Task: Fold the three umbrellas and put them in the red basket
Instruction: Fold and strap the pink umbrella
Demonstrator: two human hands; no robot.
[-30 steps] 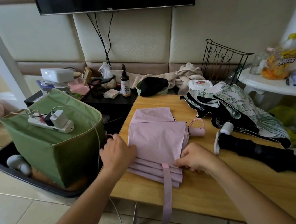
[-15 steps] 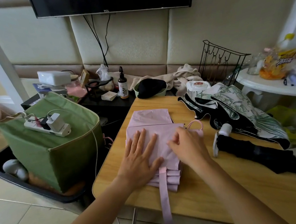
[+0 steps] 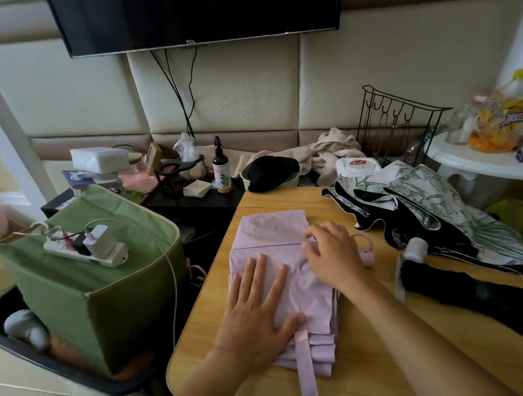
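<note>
A: Fabric first — where is the pink umbrella point(image 3: 278, 262) lying?

B: Flat on the wooden table point(image 3: 377, 382), its long axis running from the near edge toward the wall. Its strap point(image 3: 307, 378) is trailing off the near edge; its handle point(image 3: 365, 252) is poking out to the right.

A: And the hands?

B: The left hand point(image 3: 256, 318) is pressing down on the folded panels, fingers straight and spread. The right hand point(image 3: 331, 255) is resting on the fabric's right edge, fingers bent; whether it is pinching cloth, I cannot tell.

A: The others?

B: The floral umbrella point(image 3: 420, 203) and the black umbrella point(image 3: 485, 294) are lying to the right, slanting toward the near right.
</note>
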